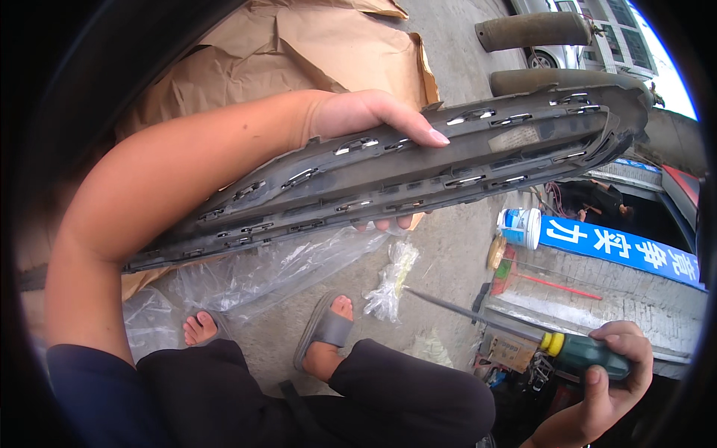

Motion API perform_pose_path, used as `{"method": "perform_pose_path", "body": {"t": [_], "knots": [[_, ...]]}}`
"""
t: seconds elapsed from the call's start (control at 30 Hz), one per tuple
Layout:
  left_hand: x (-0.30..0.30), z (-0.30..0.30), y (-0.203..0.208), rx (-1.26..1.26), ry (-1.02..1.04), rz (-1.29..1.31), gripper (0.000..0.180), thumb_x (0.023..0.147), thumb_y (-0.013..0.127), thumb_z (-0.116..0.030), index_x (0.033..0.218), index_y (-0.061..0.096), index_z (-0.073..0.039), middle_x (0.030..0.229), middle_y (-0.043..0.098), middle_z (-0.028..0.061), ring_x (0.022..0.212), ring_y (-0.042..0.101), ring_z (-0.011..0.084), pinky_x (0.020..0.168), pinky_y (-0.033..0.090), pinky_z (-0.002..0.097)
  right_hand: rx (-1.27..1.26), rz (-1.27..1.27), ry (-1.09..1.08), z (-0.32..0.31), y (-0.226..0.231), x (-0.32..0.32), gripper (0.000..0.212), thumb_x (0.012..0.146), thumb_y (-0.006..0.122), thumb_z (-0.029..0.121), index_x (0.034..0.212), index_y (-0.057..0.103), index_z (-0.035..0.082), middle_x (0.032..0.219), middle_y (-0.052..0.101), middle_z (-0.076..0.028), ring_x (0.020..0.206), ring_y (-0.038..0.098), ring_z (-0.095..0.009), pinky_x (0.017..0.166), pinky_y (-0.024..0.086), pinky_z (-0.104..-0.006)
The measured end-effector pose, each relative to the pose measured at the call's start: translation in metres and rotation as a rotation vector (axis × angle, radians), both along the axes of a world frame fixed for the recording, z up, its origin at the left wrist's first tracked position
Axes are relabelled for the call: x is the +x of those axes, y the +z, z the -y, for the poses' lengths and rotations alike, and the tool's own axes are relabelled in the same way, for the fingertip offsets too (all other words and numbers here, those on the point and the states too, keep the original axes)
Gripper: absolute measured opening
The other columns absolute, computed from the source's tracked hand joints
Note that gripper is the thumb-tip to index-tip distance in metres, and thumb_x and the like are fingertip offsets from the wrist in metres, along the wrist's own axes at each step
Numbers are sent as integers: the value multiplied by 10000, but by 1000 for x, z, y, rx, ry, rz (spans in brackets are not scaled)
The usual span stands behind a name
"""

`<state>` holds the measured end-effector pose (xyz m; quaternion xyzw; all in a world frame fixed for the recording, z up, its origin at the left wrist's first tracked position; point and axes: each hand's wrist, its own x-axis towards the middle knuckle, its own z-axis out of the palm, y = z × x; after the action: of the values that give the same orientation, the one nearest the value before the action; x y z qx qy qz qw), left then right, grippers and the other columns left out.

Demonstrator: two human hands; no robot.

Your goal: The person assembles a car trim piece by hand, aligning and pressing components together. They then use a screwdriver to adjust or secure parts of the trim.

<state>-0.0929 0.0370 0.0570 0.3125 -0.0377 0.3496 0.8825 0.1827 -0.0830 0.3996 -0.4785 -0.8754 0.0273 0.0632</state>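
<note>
A long black plastic trim piece, like a car grille part (418, 175), slants across the view, its far end up at the right. Rows of slots with shiny metal clips run along the face turned to me. My left hand (362, 119) is closed over its upper edge, thumb on this face; fingertips show below the lower edge. At the lower right, my right hand (609, 399) grips a screwdriver (579, 355) by its dark green handle with a yellow collar. The long shaft points left and stays apart from the trim. A pale label sits near the trim's right end.
Brown wrapping paper (269, 45) spreads at the upper left. Clear plastic sheeting (254, 269) and a crumpled plastic bundle (393, 280) lie near my sandalled feet. A white bucket (520, 228), a blue banner (620, 250) and two gas cylinders (534, 31) are at the right.
</note>
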Motion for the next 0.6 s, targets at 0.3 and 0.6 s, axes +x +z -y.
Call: {"method": "perform_pose_path", "body": {"t": [0.3,0.6], "knots": [[0,2,4,-4,55,-60,672,967,629,-443,1354,558,101,1113,684,338,940,747,395,848,629,508,181,-570,361,-25,-14,41,579,986,706,432,1314,542,-15,1157,473,-156,979,532,-198,847,520,-303],[0,6,2,-12,94,-111,629,964,643,-431,1320,582,85,1085,693,321,910,750,387,823,632,508,534,-322,524,-10,-81,-6,455,1088,571,462,1349,420,122,1140,630,-121,821,554,-204,722,493,-369]]}}
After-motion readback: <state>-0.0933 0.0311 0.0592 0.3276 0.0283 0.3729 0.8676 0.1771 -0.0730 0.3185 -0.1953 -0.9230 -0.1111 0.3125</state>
